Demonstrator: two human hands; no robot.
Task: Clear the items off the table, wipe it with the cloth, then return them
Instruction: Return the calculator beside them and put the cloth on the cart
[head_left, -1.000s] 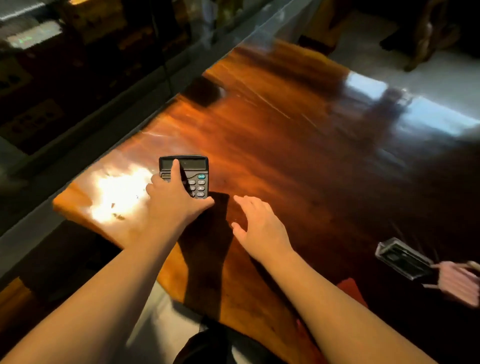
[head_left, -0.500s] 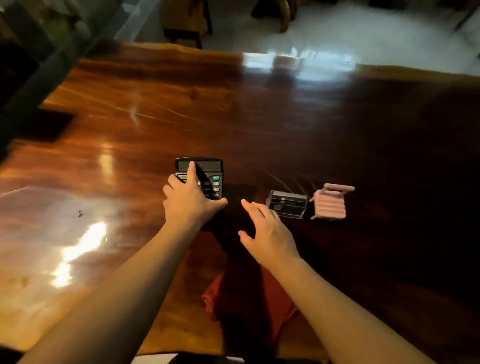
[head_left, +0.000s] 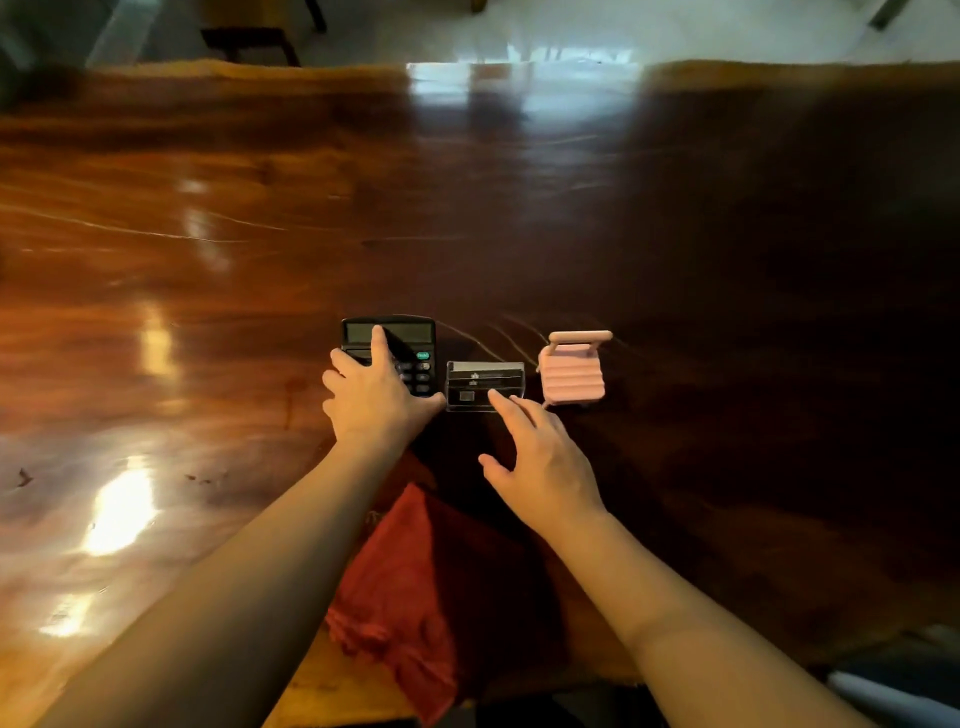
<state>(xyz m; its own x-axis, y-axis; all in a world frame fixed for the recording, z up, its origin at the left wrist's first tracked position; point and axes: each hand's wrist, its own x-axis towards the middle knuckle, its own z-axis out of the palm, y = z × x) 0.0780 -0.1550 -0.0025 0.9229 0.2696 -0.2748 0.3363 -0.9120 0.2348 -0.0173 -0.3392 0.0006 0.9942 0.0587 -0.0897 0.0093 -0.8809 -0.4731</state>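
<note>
A black calculator (head_left: 410, 338) lies on the glossy wooden table (head_left: 260, 249), and my left hand (head_left: 371, 395) grips it from the near side, index finger across its keys. Right beside it stands a clear plastic card holder (head_left: 483, 382). My right hand (head_left: 540, 462) hovers just in front of the holder, fingers spread, holding nothing, fingertips close to its front edge. A small pink chair-shaped stand (head_left: 571, 376) sits to the right of the holder. A red cloth (head_left: 410, 587) lies crumpled at the table's near edge between my forearms.
The table stretches far and wide, with bright glare patches on the left (head_left: 119, 509). A pale floor and a dark chair (head_left: 249, 36) lie beyond the far edge. Something white (head_left: 883, 696) shows at the lower right corner.
My view has swung right, bringing the card holder, pink stand and red cloth to the centre. The calculator, in my left hand, now sits next to the holder. My right hand has neared the holder.
</note>
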